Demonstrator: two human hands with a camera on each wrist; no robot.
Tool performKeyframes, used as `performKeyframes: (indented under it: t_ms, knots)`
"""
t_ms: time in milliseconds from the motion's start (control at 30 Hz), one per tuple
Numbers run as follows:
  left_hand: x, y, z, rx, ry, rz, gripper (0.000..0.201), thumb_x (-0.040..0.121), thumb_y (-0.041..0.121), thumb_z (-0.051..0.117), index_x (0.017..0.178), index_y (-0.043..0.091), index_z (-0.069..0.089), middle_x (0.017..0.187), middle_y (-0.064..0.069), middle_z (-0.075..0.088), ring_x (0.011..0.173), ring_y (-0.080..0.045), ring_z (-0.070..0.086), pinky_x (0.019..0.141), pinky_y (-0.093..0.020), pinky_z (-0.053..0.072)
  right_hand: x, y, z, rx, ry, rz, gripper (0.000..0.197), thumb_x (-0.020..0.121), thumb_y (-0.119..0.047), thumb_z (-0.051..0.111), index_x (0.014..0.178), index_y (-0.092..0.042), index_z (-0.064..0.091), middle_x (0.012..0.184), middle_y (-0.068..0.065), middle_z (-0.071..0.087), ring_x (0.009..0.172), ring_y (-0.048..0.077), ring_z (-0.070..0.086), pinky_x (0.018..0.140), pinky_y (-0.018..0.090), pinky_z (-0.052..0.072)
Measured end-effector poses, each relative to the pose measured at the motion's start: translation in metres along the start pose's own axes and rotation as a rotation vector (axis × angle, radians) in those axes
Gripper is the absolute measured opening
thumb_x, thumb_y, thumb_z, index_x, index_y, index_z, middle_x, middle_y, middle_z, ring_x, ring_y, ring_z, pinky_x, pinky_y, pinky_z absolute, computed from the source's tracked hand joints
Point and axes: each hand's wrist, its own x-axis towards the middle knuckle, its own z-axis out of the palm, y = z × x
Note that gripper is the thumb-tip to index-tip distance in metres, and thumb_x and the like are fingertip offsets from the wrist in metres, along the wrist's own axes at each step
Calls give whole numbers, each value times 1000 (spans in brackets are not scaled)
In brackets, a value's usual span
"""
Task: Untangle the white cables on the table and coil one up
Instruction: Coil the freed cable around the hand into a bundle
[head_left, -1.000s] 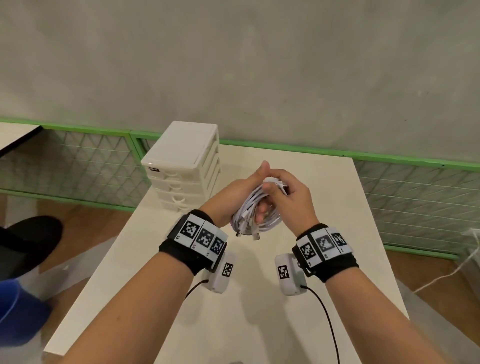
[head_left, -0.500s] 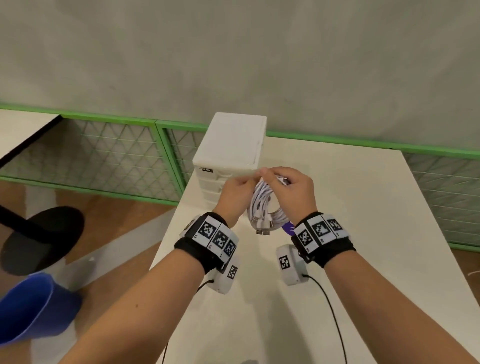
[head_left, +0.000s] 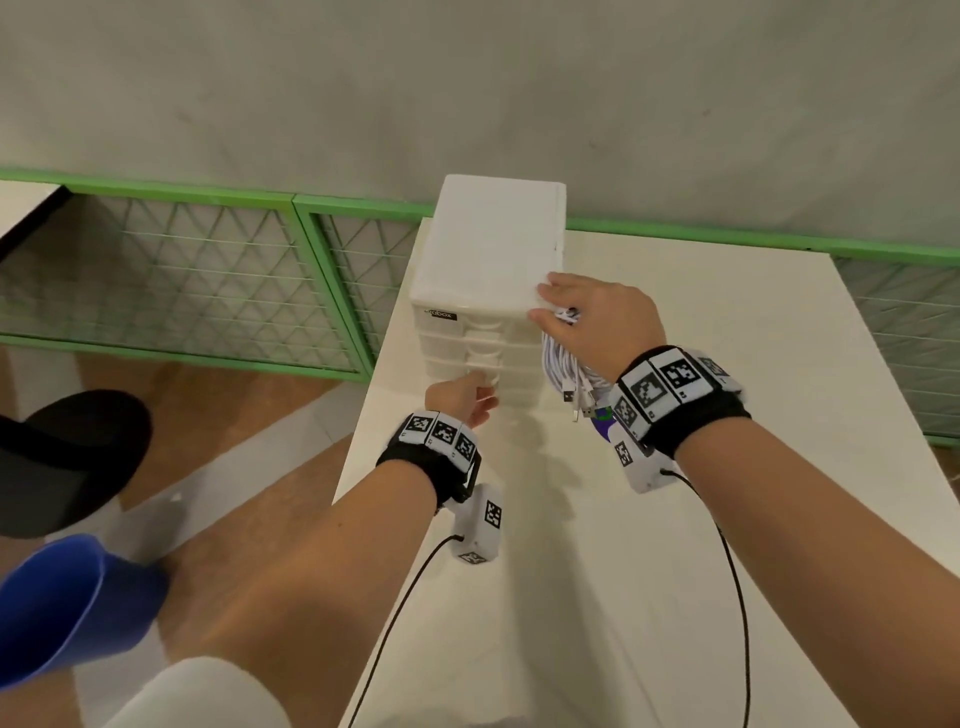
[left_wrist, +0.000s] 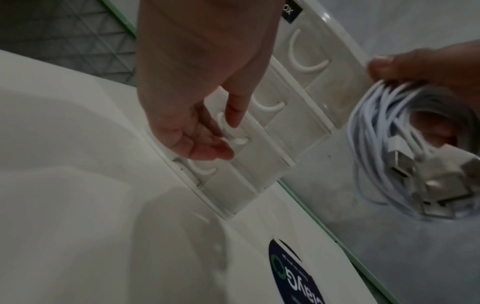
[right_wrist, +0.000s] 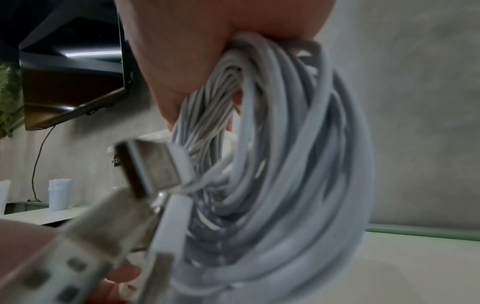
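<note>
A coil of white cables (head_left: 560, 364) (left_wrist: 384, 127) (right_wrist: 272, 164) hangs from my right hand (head_left: 597, 317), which grips its top loops. Several USB plugs (head_left: 576, 400) (right_wrist: 150, 166) dangle from its lower end. That hand is beside the front right corner of a white drawer unit (head_left: 493, 249), with fingertips touching its top edge. My left hand (head_left: 467, 397) (left_wrist: 226, 135) is low at the unit's front. Its thumb and fingers pinch the curved handle of a lower drawer (left_wrist: 233, 135), which looks closed.
The drawer unit stands at the far left corner of the white table (head_left: 727, 519). A dark sticker (head_left: 602, 421) (left_wrist: 293, 273) lies on the table under the coil. Left of the table are a green mesh fence (head_left: 208, 280), a black stool base (head_left: 57, 462) and a blue bucket (head_left: 67, 613).
My left hand let go of the coil and dropped to a drawer handle. My right hand alone now holds the coil, closer to the unit. The view has turned left.
</note>
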Motion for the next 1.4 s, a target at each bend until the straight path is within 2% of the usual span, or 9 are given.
performKeyframes:
  t_ms: [167,333,833,933,1033,1100,1200,1300,1400]
  knots:
    - [-3,-1,-1,60,-36,17,24,92,4,54,68,7,55,38,6,58,33,-2,55,53,-19,42,-4,-6,0,22,20,37,39,93,-50,47,127,-34,57,141,-19,45,124,7,49,99,29,41]
    - [-13,-30,-19,62,-59,44,17,93,7,50,78,4,56,59,-3,66,43,-9,63,51,-22,49,-5,-10,-2,34,-6,83,42,93,-50,45,130,-32,53,144,-19,41,126,9,47,101,29,38]
    - [-74,-81,-68,119,-100,47,8,93,7,54,87,3,57,66,-6,67,50,-12,65,57,-23,52,-12,-19,1,54,9,117,43,93,-48,47,131,-28,54,144,-11,44,129,15,45,103,30,35]
    - [-78,-73,-81,299,-157,48,18,93,20,61,96,3,59,72,-7,69,53,-12,66,58,-23,51,-24,-22,5,127,187,108,38,90,-50,52,117,-26,65,128,-7,59,113,13,56,90,25,40]
    - [-83,-58,-96,506,-188,40,26,91,32,63,90,5,62,65,-4,71,50,-12,64,53,-21,49,-41,-37,15,406,406,77,31,86,-48,60,96,-22,73,99,-4,66,87,8,60,78,18,43]
    - [-84,-45,-102,611,-119,126,28,92,32,62,78,8,63,56,0,67,43,-11,57,48,-20,43,-47,-53,29,611,379,106,28,86,-43,61,96,-19,72,93,-5,63,83,5,55,75,12,41]
    - [-79,-30,-104,692,163,466,32,94,38,57,73,14,57,61,3,58,54,-12,50,54,-26,39,-47,-75,59,760,211,209,27,91,-38,56,102,-16,68,95,-8,61,87,6,54,73,11,40]
    - [-73,-25,-98,798,261,864,38,91,48,56,101,12,60,93,-3,58,85,-18,54,74,-33,43,-44,-84,91,798,85,284,33,95,-36,50,107,-10,65,104,1,64,93,10,54,82,20,41]
    - [-62,-29,-90,1213,141,968,56,92,50,49,132,11,49,134,-10,48,123,-26,44,100,-40,36,-37,-76,109,775,-8,403,37,97,-41,42,98,-9,62,93,7,63,86,20,58,79,30,44]
